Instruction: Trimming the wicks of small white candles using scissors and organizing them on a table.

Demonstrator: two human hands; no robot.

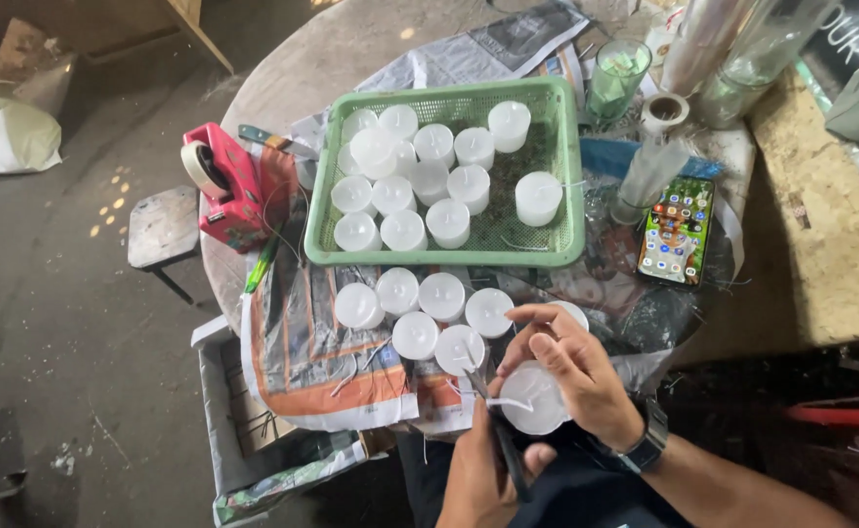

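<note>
The right hand [571,376] is curled around a short white candle [535,401], holding it close to the body at the near edge of the table [351,39]. A thin white wick sticks out of the candle's top and bends to the side. The left hand [483,469] is closed around a dark tool [504,445], most likely scissors, and its tip points up at that wick. It looks like the wick of this one candle is being cut short right now, but the blades are too small to see well.

Just past the hands, a bunch of white candles [429,311] stands on the newspaper [302,352], close together and touching. Some of them still show a long wick lying over the top, so they may still need a trim. Little white wick bits lie on the paper beside them.

Farther out sits a green basket [571,176]. It holds many more candles [405,181], mostly packed on its left side, and the right side has room left. I cannot tell if these are the done ones or the ones waiting.

Beside the basket, on the right, lies a phone [677,231] with its screen lit. On the left sits a red tape holder [226,184]. A green glass [617,76] stands behind the basket.

So the work seems partly done, with plenty of candles still to go.
</note>
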